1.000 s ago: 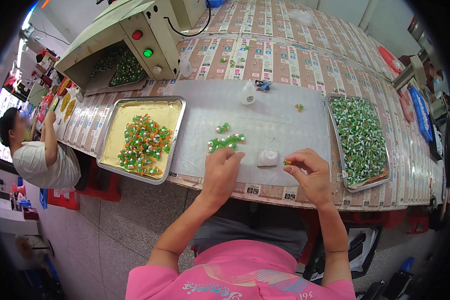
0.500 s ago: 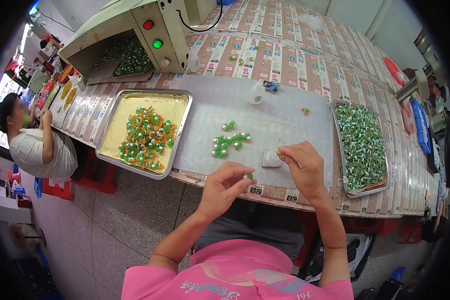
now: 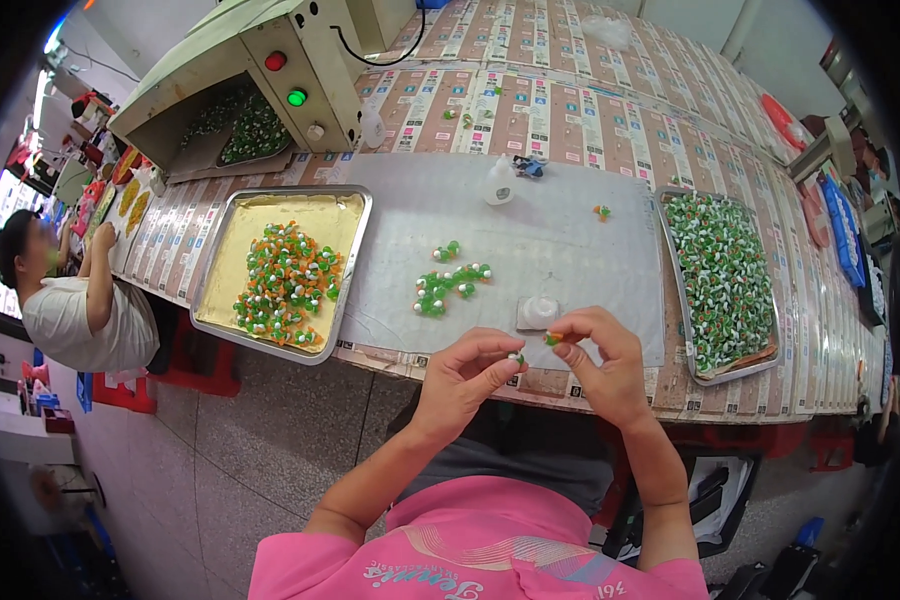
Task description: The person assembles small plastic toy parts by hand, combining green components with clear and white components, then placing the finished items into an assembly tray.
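Pinched between thumb and forefinger of my left hand (image 3: 470, 385) is a small green-and-white piece (image 3: 516, 358). My right hand (image 3: 610, 370), just beside it, grips a small orange-and-green piece (image 3: 552, 339) in its fingertips. The two pieces are close together but apart. Right behind my fingers sits a white lump of paste (image 3: 541, 309) on a small flat square. Loose green-and-white pieces (image 3: 432, 288) lie on the white sheet (image 3: 400, 230) to the left. One orange-and-green piece (image 3: 602, 212) lies farther back on the right.
A metal tray (image 3: 365, 230) with orange-and-green pieces is on the left, another tray (image 3: 683, 320) of green-and-white pieces on the right. A small white bottle (image 3: 498, 184) stands behind. At the back left is a machine (image 3: 240, 60) with lit buttons. A person (image 3: 90, 300) sits far left.
My right hand has moved from over the white paste toward my left hand, bringing the orange-and-green piece near the green-and-white one. My left hand has shifted slightly right.
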`<action>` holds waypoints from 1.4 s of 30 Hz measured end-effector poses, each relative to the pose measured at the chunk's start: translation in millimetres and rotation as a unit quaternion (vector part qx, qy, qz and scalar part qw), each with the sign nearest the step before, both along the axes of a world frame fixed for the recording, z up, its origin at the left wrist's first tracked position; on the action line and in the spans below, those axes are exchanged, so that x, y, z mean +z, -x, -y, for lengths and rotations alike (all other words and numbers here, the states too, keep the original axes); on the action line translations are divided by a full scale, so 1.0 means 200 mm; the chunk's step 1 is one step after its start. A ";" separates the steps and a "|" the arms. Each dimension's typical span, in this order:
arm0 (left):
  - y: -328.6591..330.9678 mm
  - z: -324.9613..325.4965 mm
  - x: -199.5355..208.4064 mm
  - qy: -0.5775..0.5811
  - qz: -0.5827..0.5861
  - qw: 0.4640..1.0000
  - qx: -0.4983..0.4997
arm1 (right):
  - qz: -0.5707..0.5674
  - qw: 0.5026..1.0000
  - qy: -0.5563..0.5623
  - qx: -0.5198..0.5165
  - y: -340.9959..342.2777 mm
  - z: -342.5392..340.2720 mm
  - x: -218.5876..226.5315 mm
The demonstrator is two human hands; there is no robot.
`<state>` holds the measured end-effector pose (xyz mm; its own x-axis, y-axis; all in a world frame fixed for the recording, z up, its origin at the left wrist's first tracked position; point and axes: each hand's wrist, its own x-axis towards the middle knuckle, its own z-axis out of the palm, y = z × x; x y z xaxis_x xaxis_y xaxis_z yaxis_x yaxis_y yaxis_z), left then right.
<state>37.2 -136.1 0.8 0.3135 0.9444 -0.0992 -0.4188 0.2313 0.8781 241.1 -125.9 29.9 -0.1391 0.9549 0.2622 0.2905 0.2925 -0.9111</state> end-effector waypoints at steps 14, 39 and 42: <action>-0.09 0.01 0.02 0.018 -0.011 1.000 -0.001 | -0.051 0.996 0.071 0.006 -0.05 0.10 -0.01; -0.13 0.01 0.03 -0.140 -0.096 0.985 -0.001 | -0.090 0.994 0.000 0.069 -0.13 0.10 -0.09; -0.13 0.00 0.05 -0.172 -0.123 0.977 0.011 | -0.072 0.994 -0.043 0.076 -0.13 0.09 -0.07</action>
<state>62.2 -136.8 11.2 0.2995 0.9413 0.1559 -0.1875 -0.1021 0.9769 267.9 -144.0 15.2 -0.2346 0.8995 0.3687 0.1058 0.4006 -0.9101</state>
